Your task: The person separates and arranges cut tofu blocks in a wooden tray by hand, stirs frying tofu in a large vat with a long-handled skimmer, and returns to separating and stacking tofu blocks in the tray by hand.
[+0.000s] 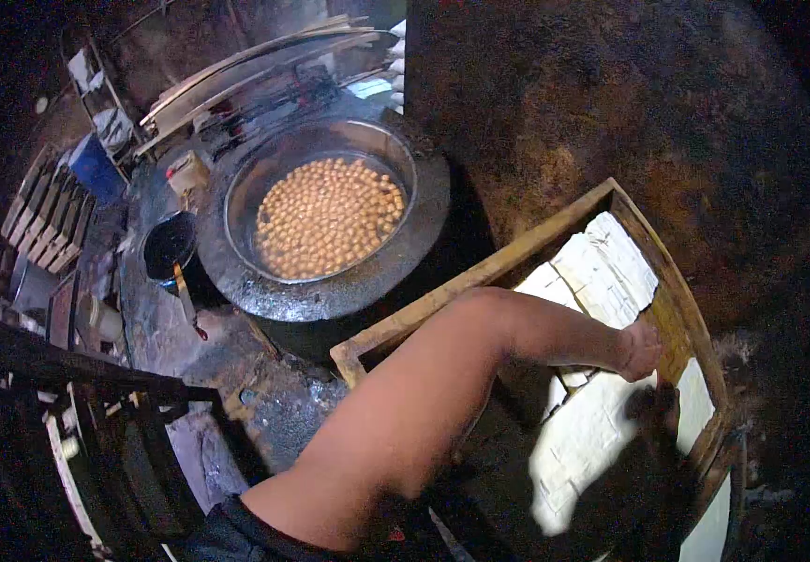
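Note:
My left hand [644,352] reaches across a large wooden tray [480,273], its fingers closed. A thin sliver shows just below them, too small to name. White slabs that look like tofu [608,269], scored into blocks, lie in the tray beyond the hand. Another white slab [578,440] lies on the near side, partly in shadow. Close below my left hand, a dark brown shape [654,408] seems to be my right hand in deep shadow; its fingers cannot be made out. My left forearm covers part of the tray.
A big round pan [395,150] holds many golden-brown pieces [330,220] in liquid, on a dark stove rim [320,302]. Left of it stand a black bucket [169,245] with a wooden-handled tool [186,300] and a plastic jug [187,174]. Wooden racks [53,220] are at far left.

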Demonstrator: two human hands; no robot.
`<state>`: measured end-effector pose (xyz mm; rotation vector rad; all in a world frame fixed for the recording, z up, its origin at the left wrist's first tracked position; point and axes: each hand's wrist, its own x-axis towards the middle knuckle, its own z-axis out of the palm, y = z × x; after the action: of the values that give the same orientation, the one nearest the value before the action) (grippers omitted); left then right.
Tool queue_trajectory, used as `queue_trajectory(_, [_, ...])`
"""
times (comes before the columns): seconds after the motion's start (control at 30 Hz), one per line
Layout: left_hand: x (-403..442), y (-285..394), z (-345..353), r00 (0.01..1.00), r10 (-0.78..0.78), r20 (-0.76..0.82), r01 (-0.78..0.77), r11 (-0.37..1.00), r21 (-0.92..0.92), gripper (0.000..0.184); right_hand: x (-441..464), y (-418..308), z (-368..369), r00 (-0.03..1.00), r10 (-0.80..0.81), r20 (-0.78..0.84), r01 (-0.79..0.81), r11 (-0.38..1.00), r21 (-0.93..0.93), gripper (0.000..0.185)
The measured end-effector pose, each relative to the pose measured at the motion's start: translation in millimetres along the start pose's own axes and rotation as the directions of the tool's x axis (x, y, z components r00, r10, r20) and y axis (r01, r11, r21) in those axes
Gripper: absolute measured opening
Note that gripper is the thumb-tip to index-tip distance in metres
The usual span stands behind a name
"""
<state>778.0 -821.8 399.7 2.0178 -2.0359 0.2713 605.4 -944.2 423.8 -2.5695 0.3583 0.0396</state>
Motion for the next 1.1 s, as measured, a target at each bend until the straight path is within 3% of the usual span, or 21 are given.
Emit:
queue_trajectory(0.13, [6.4,-2.0,-6.1,0.999,0.036,0.010,-0.036,0.999,-0.029,0.022,2.1,10.6,-5.3,0.999,0.038,0.015,-0.039,0.998,0.054,0.052])
queue_trajectory(0.2, [9.5,-7.5,-13.2,0.979,0.093,0.180,-0.090,0.996,-0.025,0.039,5.2,14.5,-9.8,0.998,0.055,0.027,-0.056,0.996,0.072,0.051])
queue_trajectory(0.33, [19.1,-13.1,1.4,0.965,0.132,0.226,-0.107,0.987,-0.121,0.043,7.4,22.1,-21.2,0.996,0.083,0.037,-0.087,0.990,0.111,0.051])
queue_trajectory(0.43, [-10.3,-17.2,-48.1,0.957,0.235,0.173,-0.186,0.948,-0.257,0.043,5.0,27.3,-23.0,0.995,0.096,0.037,-0.100,0.986,0.137,0.051])
queue_trajectory(0.5, [-12.0,-22.4,-39.4,0.935,0.301,-0.186,-0.345,0.893,-0.290,0.035,4.0,31.6,-23.6,0.995,0.097,0.035,-0.101,0.983,0.150,0.050])
queue_trajectory(0.53, [-10.1,-26.4,-36.2,0.932,0.310,-0.187,-0.354,0.887,-0.296,0.035,2.9,32.4,-23.3,0.995,0.097,0.032,-0.101,0.982,0.161,0.050])
queue_trajectory(0.7, [1.1,-12.5,-49.4,0.969,0.223,0.112,-0.154,0.887,-0.436,0.035,-18.0,35.0,-27.2,0.994,0.110,0.018,-0.111,0.959,0.260,0.050])
queue_trajectory(0.73, [10.0,-12.9,-26.3,0.975,0.219,0.045,-0.193,0.926,-0.325,0.036,-25.5,31.7,-25.3,0.993,0.120,0.015,-0.118,0.946,0.302,0.050])
queue_trajectory(0.77, [10.1,-14.5,-25.6,0.969,0.206,0.138,-0.131,0.899,-0.419,0.040,-28.9,29.2,-23.6,0.992,0.124,0.021,-0.124,0.928,0.352,0.050])
queue_trajectory(0.83, [-1.7,-8.3,-71.2,0.933,0.264,0.244,-0.181,0.932,-0.315,0.045,-29.7,26.4,-20.6,0.990,0.123,0.066,-0.139,0.895,0.425,0.050])
queue_trajectory(0.9, [6.1,-3.4,-74.0,0.921,0.235,0.310,-0.133,0.940,-0.315,0.044,-7.2,16.8,-22.5,0.981,-0.078,0.180,0.016,0.946,0.325,0.049])
queue_trajectory(0.93, [12.0,-9.2,-63.6,0.916,0.256,0.309,-0.156,0.937,-0.313,0.044,2.1,14.2,-30.3,0.985,-0.065,0.160,0.010,0.945,0.326,0.049])
queue_trajectory(1.0, [18.6,-13.1,-43.8,0.929,0.319,0.190,-0.250,0.915,-0.316,0.043,5.8,4.7,-45.8,0.937,-0.093,0.338,0.145,0.981,-0.129,0.048])
queue_trajectory(1.03, [18.2,-12.8,-43.5,0.923,0.335,0.192,-0.265,0.912,-0.314,0.043,3.4,-15.5,-50.9,0.942,-0.087,0.324,0.134,0.983,-0.127,0.048])
queue_trajectory(1.1, [16.8,-12.9,-43.6,0.934,0.298,0.197,-0.209,0.903,-0.375,0.043,-1.8,-43.7,-60.8,0.927,0.124,0.353,-0.016,0.956,-0.293,0.045])
